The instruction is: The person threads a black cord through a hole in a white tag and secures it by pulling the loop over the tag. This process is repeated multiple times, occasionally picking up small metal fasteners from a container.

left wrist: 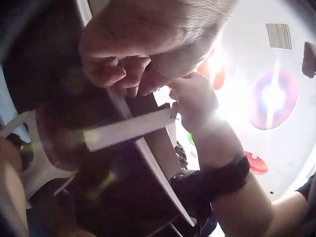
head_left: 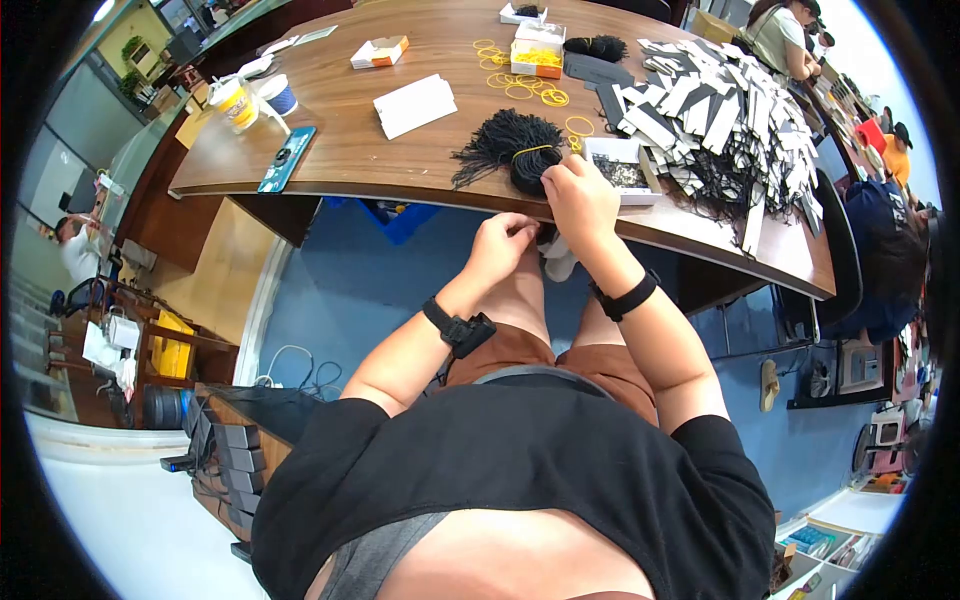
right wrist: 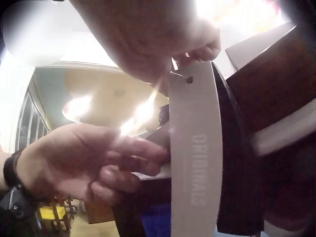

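My right hand [head_left: 588,205] is at the table's front edge and pinches a white hang tag [right wrist: 195,148] near its punched top end. The tag hangs down, printed "ORIGINALS", with a thin pin or string at its hole. A dark tag [right wrist: 239,163] hangs beside it. Just below the table edge, my left hand [head_left: 500,248] has its fingers bent, fingertips close to the white tag's edge; I cannot tell whether it holds anything. Next to the right hand lies a banded bundle of black cords [head_left: 510,140]. A white box [head_left: 640,198] of small metal pieces stands to its right.
A large heap of white and black tags [head_left: 715,110] covers the table's right side. Yellow rubber bands [head_left: 520,85] lie near small boxes [head_left: 540,35] and another cord bundle [head_left: 597,48]. At left are a phone [head_left: 287,160], cups [head_left: 278,95] and a white box [head_left: 415,106].
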Available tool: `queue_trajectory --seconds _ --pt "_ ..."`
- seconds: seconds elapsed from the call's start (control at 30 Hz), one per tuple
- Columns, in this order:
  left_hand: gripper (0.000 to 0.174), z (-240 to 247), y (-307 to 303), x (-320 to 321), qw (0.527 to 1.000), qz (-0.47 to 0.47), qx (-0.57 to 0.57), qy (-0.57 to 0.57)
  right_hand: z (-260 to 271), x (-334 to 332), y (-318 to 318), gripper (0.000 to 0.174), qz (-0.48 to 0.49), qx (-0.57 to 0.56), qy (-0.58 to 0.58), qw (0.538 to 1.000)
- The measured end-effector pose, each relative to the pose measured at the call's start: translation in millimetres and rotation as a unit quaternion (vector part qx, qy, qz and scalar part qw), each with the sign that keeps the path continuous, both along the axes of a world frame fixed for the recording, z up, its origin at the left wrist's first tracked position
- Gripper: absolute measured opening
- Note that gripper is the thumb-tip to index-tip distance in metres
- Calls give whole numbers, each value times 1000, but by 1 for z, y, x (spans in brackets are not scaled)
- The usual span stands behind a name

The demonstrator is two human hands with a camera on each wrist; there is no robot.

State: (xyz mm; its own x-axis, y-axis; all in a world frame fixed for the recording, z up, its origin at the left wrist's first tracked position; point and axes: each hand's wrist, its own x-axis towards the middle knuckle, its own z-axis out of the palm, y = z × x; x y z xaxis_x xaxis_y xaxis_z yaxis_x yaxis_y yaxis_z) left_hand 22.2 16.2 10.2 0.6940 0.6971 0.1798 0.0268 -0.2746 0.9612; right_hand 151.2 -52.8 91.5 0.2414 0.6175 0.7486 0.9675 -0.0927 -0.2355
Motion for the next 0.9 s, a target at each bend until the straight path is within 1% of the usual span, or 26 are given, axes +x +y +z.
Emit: queue_trajectory --seconds 0.07,0.1,0.17,0.2,0.3,0.4,0.43,0.53,0.57,0.67,0.7,0.73,0.77,0.8,0.83,0.9 --pt "13 23 -3 -8 995 -24 -93 -13 3 -3 -5 8 -1 20 13 1000" --pt "11 33 -6 -10 988 -31 -147 -22 3 -4 -8 7 -7 10 27 1000" --pt "16 40 -7 -13 975 -63 -210 -18 5 -7 -15 8 -19 -10 55 998" --pt "19 44 -6 -14 967 -79 -240 -17 7 -8 -19 8 -4 -1 58 998" --pt "31 58 -7 -14 901 -122 -412 -59 6 -17 -38 9 42 12 69 997" --pt "38 66 -6 -5 827 -160 -524 -124 -4 -35 -63 12 70 -23 95 993" --pt "36 64 -2 -1 804 -185 -551 -126 -8 -42 -70 11 77 -36 99 992" --pt "35 59 3 9 773 -215 -584 -121 -18 -55 -88 11 113 -82 140 980" --pt "29 59 1 11 777 -212 -579 -128 -19 -58 -93 9 103 -123 160 974" --pt "23 63 -9 8 831 -200 -508 -107 -27 -47 -99 12 142 -119 306 934" --pt "23 75 -21 6 855 -168 -483 -84 -29 -37 -100 18 114 -103 393 907" --pt "23 74 -26 3 869 -187 -449 -85 -28 -26 -97 22 125 -63 452 881" --pt "24 78 -31 -1 877 -202 -428 -76 -20 -17 -97 25 141 -55 562 814" --pt "24 81 -36 -5 885 -216 -407 -67 -5 -13 -98 28 154 -44 661 733" --pt "24 78 -38 -5 892 -221 -389 -59 -2 -11 -94 26 183 -19 624 759" --pt "25 73 -44 -4 906 -229 -353 -48 -1 -9 -89 23 255 -27 596 761"
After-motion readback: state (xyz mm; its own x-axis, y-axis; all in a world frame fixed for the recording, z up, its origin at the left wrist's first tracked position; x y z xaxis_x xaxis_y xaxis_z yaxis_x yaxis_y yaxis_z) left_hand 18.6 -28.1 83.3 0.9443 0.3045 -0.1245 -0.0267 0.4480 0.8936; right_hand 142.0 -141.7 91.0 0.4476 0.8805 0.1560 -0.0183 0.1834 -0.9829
